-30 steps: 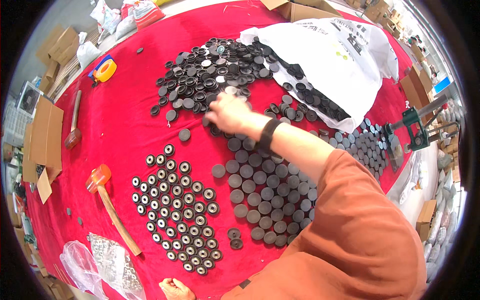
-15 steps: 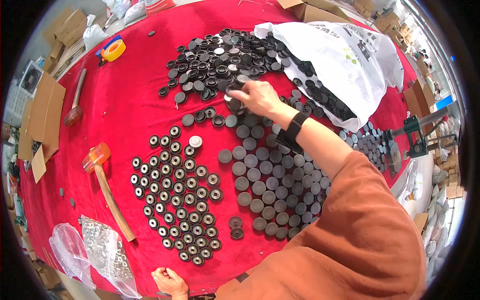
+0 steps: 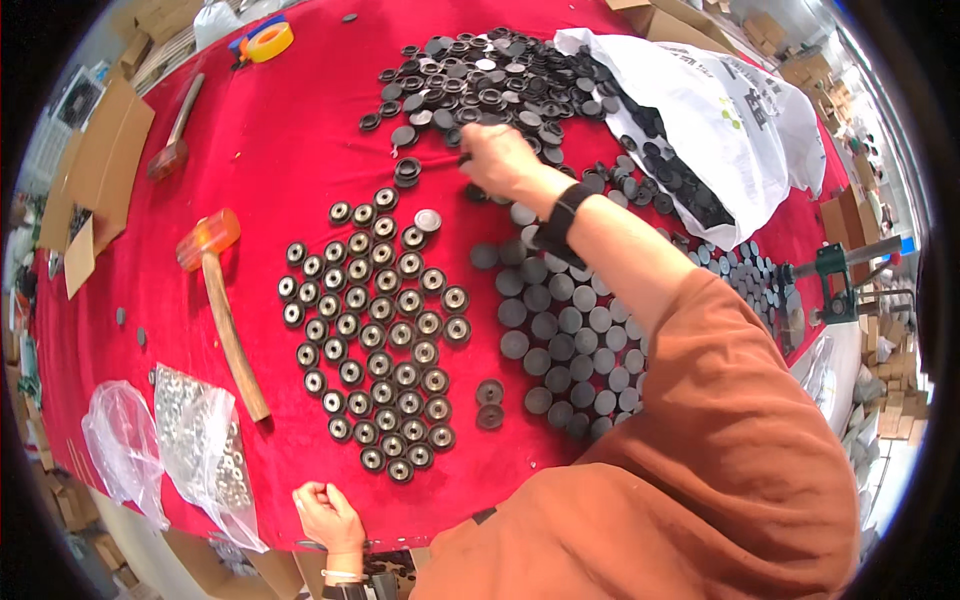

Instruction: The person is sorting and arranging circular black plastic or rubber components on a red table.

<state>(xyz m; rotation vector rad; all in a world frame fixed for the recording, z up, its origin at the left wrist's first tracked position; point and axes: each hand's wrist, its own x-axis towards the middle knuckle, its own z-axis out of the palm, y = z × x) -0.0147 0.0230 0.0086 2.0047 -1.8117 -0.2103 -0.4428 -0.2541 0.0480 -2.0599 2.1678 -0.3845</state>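
Note:
My right hand (image 3: pixel 497 160) is closed at the near edge of a heap of black plastic caps (image 3: pixel 475 88), with a dark cap showing at its fingertips. Left of it sit black caps that look stacked (image 3: pixel 407 172). Below that hand, flat grey-black discs (image 3: pixel 562 345) lie close together. My left hand (image 3: pixel 328 515) rests with curled fingers at the table's front edge, and nothing shows in it. Between the hands spreads a group of black caps with metal rings (image 3: pixel 378 335). A pale disc (image 3: pixel 428 220) tops one of them, and two dark caps (image 3: pixel 489 402) lie to the right.
A white bag (image 3: pixel 710 125) spills caps at the far right. Two mallets lie on the left: an orange-headed one (image 3: pixel 232 330) and a darker one (image 3: pixel 178 130). Clear bags (image 3: pixel 200 440) stand front left, yellow tape (image 3: pixel 270 42) far left. A green metal tool (image 3: pixel 835 280) stands at right.
The whole view has shifted, so most things sit higher in it. Several loose caps left of my right hand are gone from their row; stacked caps now show there. My left hand stays closed.

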